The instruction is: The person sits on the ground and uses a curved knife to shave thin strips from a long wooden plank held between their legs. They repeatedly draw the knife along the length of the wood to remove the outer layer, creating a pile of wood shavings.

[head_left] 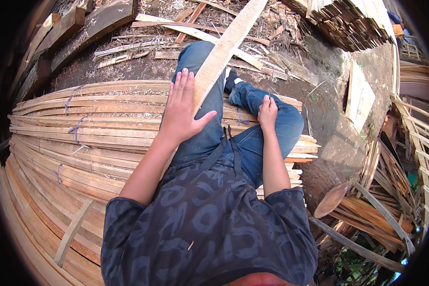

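A long pale wooden board [229, 42] slants across my bent left leg, its lower end narrowing beside my palm. My left hand [183, 105] lies flat against the board's left edge and my jeans, fingers stretched out and thumb spread. Above my other knee, my right hand [268, 112] is closed in a fist with the thumb on top. Whatever may be in that fist is too thin or too hidden to make out. I sit on bundled wooden strips [90, 107], tied here and there with purplish string [77, 125].
Thick beams [93, 31] stand at the upper left. Shavings and loose slats [195, 31] cover the ground ahead. A stack of thin boards [350, 21] rises at the upper right. A pale offcut [359, 97] and a pile of split wood [376, 214] are on the right.
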Demonstrator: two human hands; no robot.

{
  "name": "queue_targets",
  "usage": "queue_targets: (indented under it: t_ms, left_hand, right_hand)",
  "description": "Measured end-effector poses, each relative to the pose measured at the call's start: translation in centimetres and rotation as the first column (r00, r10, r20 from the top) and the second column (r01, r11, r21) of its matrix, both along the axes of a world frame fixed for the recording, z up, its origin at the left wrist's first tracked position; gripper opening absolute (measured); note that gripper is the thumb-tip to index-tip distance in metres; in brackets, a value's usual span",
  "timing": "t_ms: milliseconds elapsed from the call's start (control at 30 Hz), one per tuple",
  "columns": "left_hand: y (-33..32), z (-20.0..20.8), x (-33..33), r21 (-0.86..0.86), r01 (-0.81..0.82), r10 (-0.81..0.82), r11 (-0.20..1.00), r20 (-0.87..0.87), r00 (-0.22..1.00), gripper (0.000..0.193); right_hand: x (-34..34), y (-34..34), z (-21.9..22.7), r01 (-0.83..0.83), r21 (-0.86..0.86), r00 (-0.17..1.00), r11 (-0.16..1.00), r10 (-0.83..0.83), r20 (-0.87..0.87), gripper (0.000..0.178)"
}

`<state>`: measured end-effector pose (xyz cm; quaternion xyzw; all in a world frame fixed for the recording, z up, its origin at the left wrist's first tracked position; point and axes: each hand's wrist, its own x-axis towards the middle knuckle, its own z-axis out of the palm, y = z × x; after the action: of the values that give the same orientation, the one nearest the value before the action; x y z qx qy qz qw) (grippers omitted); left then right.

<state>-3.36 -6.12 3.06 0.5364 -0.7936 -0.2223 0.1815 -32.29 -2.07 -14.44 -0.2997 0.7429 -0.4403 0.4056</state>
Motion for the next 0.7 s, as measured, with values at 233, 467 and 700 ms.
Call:
queue_targets:
  t_ms: [233,467,700]
  left_hand:
    - [2.2,3.6,3.6,0.361,-0.287,0.324,0.887,-0.046,0.945,0.050]
    - [2.9,3.7,5.7,0.604,-0.182,0.186,0.776,0.058,0.981,0.044]
    - [4.8,4.2,1.5,0.214,-0.189,0.156,0.959,0.163,0.974,0.056]
  right_hand:
    - [0.0,0.0,-0.2,0.040,0.162,0.998,0.986,-0.049,0.050,0.037]
    - [-1.5,0.3,-4.7,-0.079,0.090,0.987,0.993,0.090,-0.133,0.037]
    - [-1.0,0.5,-3.4,-0.068,0.140,0.986,0.988,0.088,-0.144,0.039]
